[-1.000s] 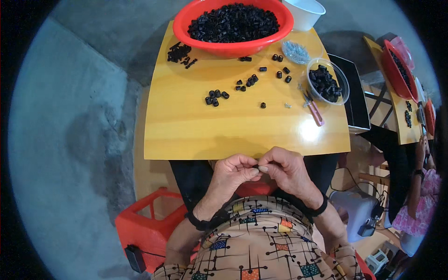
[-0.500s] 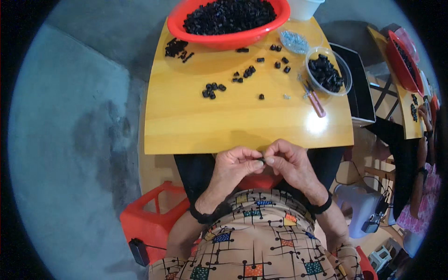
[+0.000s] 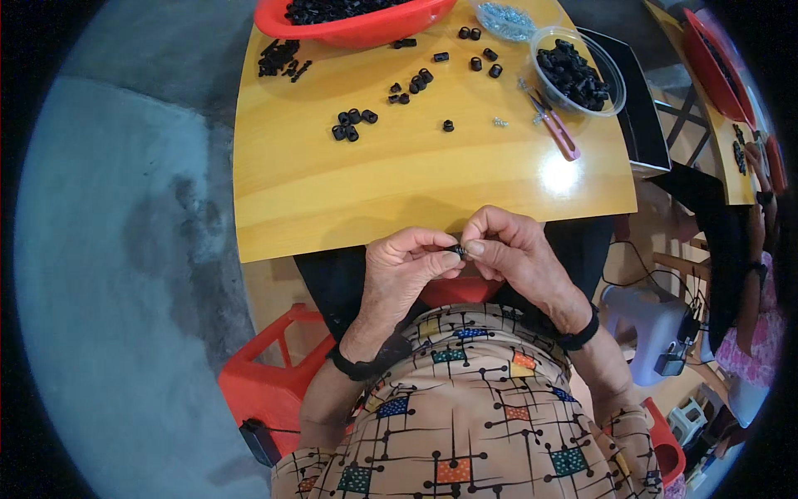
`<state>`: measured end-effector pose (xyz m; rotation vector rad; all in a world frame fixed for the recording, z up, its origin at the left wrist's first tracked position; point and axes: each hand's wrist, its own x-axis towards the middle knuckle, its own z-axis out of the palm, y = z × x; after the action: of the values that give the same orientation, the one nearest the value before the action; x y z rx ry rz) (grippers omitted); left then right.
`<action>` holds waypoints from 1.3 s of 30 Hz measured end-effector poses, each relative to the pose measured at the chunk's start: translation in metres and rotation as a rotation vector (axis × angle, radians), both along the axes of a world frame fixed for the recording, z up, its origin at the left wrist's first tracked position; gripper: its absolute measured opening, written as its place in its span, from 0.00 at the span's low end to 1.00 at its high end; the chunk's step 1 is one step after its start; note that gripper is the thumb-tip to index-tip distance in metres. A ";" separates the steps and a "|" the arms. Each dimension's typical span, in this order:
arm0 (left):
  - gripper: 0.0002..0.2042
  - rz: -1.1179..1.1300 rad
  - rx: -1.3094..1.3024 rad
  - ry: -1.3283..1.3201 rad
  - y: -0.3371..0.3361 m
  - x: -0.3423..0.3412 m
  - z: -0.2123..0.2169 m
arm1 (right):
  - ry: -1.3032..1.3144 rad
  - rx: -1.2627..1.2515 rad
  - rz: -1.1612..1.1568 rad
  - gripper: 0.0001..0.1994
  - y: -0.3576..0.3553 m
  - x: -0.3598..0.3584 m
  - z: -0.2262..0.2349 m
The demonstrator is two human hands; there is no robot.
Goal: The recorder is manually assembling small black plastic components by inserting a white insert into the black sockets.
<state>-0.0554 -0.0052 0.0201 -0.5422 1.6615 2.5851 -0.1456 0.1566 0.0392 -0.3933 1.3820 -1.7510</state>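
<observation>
Just off the table's near edge, my left hand pinches a small black plastic part between thumb and fingertips. My right hand is closed at the same part's right end, thumb against forefinger. The fingertips cover most of it, so its exact shape is hidden. Beyond them on the yellow table lie a single black part, a small metal spring and pink-handled thread snips. Groups of black barrel-shaped pieces sit farther left.
A red basin of black parts stands at the far edge. Right of it are a clear tub of springs and a round clear tub of black pieces. A red stool is at my left. Another person's arm shows at right.
The view has tipped so that the table and its contents sit higher in the picture. My hands stay together at the small part, with more of its black body showing now.
</observation>
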 end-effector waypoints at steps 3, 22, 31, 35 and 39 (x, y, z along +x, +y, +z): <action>0.08 -0.033 -0.026 0.044 -0.001 0.002 -0.002 | -0.062 -0.009 -0.033 0.01 -0.001 0.001 -0.006; 0.07 -0.013 -0.056 0.029 -0.006 0.007 -0.002 | 0.124 0.083 -0.042 0.03 -0.012 0.008 0.008; 0.08 0.088 0.122 0.090 -0.019 -0.002 -0.001 | 0.810 0.366 -0.285 0.11 -0.036 -0.059 0.009; 0.08 0.084 0.155 0.086 -0.022 -0.001 -0.001 | 1.034 0.531 -0.308 0.13 -0.055 -0.082 0.004; 0.08 0.091 0.187 0.081 -0.024 0.002 -0.001 | 1.244 0.656 -0.221 0.09 -0.072 -0.095 -0.013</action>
<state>-0.0529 -0.0291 0.0194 -0.5203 1.4256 2.8247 -0.2403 0.0842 0.0265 -1.0641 2.8185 -1.0078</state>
